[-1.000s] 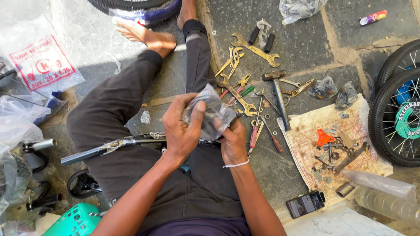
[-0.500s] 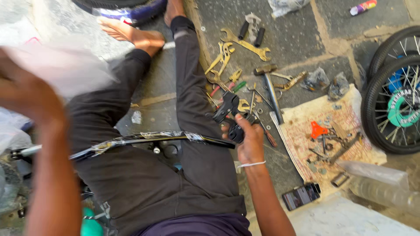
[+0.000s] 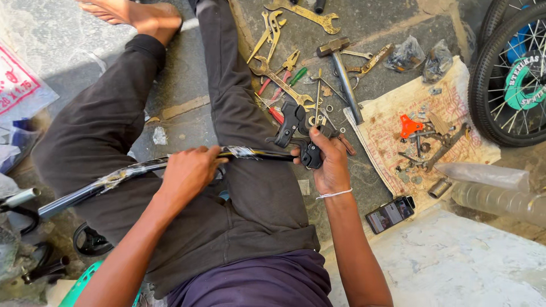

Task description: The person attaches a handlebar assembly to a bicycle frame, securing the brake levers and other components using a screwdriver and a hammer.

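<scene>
L hand (image 3: 190, 170) now on handlebar (image 3: 142, 169) — (bag gone).

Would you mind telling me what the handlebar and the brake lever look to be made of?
Handlebar: likely metal tubing with a glossy dark finish, judging by sharp highlights and scuffed patches. Brake lever: matte black, plastic or coated metal; hard to tell.

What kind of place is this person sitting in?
Probably a bicycle repair spot on a stone floor. Spanners and a hammer lie scattered, bicycle wheels stand nearby, and both hands hold a black handlebar.
</scene>
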